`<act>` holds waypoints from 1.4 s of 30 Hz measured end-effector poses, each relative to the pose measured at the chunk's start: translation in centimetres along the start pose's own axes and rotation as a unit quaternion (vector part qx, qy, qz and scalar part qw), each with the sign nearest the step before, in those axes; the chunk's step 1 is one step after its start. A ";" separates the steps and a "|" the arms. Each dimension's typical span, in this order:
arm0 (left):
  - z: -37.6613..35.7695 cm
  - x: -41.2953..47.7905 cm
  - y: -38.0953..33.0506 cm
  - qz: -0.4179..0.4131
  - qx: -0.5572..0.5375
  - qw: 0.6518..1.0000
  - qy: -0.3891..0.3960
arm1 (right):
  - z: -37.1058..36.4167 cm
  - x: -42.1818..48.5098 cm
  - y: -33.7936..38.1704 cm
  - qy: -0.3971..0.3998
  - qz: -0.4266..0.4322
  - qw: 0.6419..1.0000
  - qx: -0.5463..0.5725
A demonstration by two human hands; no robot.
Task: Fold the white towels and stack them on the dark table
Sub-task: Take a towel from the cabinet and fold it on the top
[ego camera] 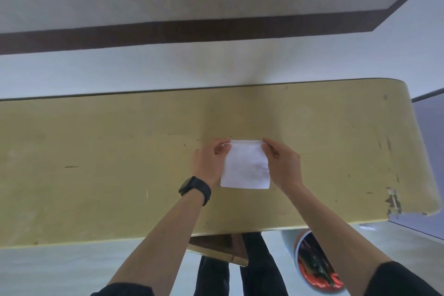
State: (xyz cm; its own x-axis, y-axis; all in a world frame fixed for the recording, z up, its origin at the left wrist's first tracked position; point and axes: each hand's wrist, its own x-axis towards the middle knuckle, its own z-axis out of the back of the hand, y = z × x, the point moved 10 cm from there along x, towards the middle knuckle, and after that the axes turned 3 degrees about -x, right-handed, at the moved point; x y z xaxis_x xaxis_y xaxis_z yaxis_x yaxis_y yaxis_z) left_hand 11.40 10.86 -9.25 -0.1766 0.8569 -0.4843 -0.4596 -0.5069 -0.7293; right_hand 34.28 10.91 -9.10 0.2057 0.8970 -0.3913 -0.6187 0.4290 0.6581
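One small white towel (pixel 245 167), folded to a rough square, lies on a yellowish tabletop (pixel 108 151) a little right of the middle. My left hand (pixel 207 160), with a black watch on its wrist, pinches the towel's far left corner. My right hand (pixel 282 160) pinches the far right corner. The near edge of the towel rests flat on the wood. No dark table shows in this view, and I see no other towels.
The table's right end (pixel 418 151) is rounded, with chipped edging at its near corner. Below the near edge stand my dark-trousered legs (pixel 252 269), a wooden piece (pixel 223 247) and a white bin (pixel 312 262) with red and dark contents. A white wall rises behind.
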 end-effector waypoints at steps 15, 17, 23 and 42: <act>-0.5 1.4 0.2 -0.038 0.088 0.995 -0.034 | 0.1 1.0 0.6 -0.033 0.007 0.999 -0.036; -0.7 1.4 -0.4 -0.062 0.132 0.989 -0.035 | 0.0 1.1 0.6 -0.033 0.001 0.999 -0.035; -2.8 0.0 -3.9 -0.243 0.328 0.912 -0.045 | 1.6 -1.2 -2.0 -0.063 -0.112 0.990 0.055; -1.4 -2.3 0.6 0.090 0.208 0.973 0.042 | -0.7 -8.3 -4.2 0.008 -0.268 0.963 0.030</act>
State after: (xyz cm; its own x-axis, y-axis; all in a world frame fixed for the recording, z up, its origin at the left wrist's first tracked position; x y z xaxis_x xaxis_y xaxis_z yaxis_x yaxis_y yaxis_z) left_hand 12.75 8.44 -9.30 -0.2225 0.7385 -0.6365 -0.7431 -0.5511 -0.3795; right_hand 34.60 1.65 -9.05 0.4712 0.5434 -0.6948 -0.3815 0.8358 0.3949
